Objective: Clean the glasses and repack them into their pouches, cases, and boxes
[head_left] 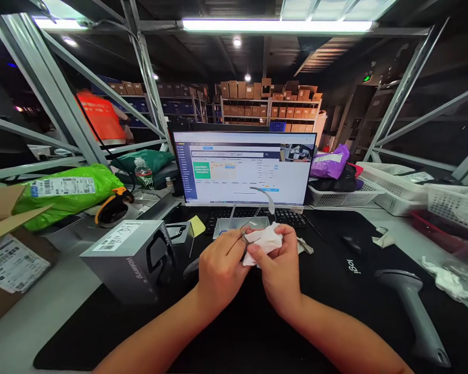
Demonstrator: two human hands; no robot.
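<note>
My left hand [220,265] and my right hand [278,262] meet above the black desk mat [327,291], just in front of the keyboard [257,215]. The right hand pinches a crumpled white cloth [265,241]. My left hand's fingers are closed on a thin pair of glasses [253,208], whose clear arms rise toward the monitor [244,166]. The cloth is pressed against the glasses where the two hands meet. A small open tray-like case [224,226] lies behind the hands.
A grey product box [130,257] stands left of my hands, with a green parcel [68,192] behind it. A barcode scanner [411,306] and a mouse [353,244] lie to the right, white baskets [393,189] beyond. A person in an orange vest [103,117] stands far left.
</note>
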